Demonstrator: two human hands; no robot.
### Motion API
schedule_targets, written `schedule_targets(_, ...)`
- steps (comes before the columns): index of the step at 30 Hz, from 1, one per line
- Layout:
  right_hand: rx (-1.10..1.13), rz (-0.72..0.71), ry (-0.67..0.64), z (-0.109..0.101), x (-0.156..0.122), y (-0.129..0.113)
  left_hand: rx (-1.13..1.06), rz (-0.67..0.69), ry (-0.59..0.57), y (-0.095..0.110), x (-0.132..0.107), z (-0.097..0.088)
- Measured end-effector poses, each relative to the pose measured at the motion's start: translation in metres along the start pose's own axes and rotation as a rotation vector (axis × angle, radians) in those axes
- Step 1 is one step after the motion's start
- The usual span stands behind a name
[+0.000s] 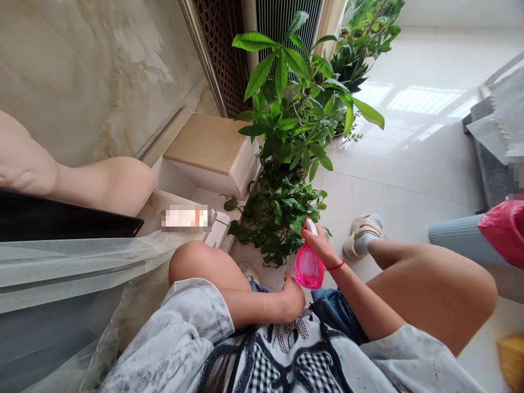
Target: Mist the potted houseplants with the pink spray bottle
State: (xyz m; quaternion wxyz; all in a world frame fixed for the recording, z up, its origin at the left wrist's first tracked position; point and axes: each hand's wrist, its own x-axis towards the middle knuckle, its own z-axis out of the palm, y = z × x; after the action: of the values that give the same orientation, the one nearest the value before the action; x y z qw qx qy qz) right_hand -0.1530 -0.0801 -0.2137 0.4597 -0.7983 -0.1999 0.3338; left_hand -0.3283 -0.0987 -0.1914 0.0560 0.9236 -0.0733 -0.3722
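Observation:
My right hand (pixel 317 243) is wrapped round the neck of a pink spray bottle (pixel 309 268) with a white and red trigger head. The bottle is translucent and held upright in front of my lap, its head towards the plants. Just beyond it grows a low leafy plant (pixel 282 218), and above that a taller potted plant (pixel 286 109) with long green leaves. My left hand (pixel 293 299) rests near my lap, left of the bottle and apart from it. Its fingers are curled in, with nothing visible in them.
A white cabinet with a tan top (pixel 204 144) stands left of the plants. A sheer curtain (pixel 82 273) and a dark screen (pixel 65 218) are at the left. More plants (pixel 372 27) grow farther back. A blue bin (pixel 454 234) with a pink bag stands on the right.

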Motion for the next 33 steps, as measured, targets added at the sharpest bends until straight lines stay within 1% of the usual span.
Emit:
schedule_targets(3,-0.013,-0.004,-0.015,0.014,-0.003,0.002,-0.107,0.049,0.134,-0.005,0.004,-0.002)
schedule_targets(5,-0.025,-0.011,-0.005,0.02,-0.003,0.003,-0.143,0.026,0.18,-0.007,0.005,0.001)
schedule_targets(8,-0.036,-0.016,-0.001,0.023,0.001,0.002,-0.119,-0.009,0.148,-0.009,0.005,0.004)
schedule_targets(10,-0.041,-0.011,-0.015,0.024,0.004,0.001,-0.106,-0.005,0.114,-0.011,0.005,0.004)
schedule_targets(13,-0.049,-0.004,-0.052,0.025,0.006,0.001,-0.12,0.018,0.111,-0.015,0.005,-0.001)
schedule_targets(16,-0.054,0.0,-0.076,0.028,0.005,0.005,-0.138,0.061,0.127,-0.018,0.001,-0.01)
schedule_targets(20,-0.063,0.019,-0.082,0.035,0.0,0.012,-0.144,0.125,0.012,-0.018,-0.008,-0.023)
schedule_targets(22,-0.067,0.018,-0.087,0.038,-0.002,0.014,-0.136,0.115,-0.029,-0.016,-0.01,-0.026)
schedule_targets(25,-0.065,-0.001,-0.106,0.041,-0.006,0.014,-0.153,0.08,-0.021,-0.014,-0.011,-0.024)
schedule_targets(29,-0.071,-0.028,-0.111,0.041,-0.009,0.011,-0.169,0.041,0.049,-0.015,-0.012,-0.021)
schedule_targets(30,-0.077,-0.027,-0.107,0.041,-0.01,0.011,-0.158,0.051,0.044,-0.015,-0.013,-0.022)
schedule_targets(33,-0.091,-0.013,-0.098,0.042,-0.01,0.012,-0.115,0.088,-0.023,-0.014,-0.016,-0.025)
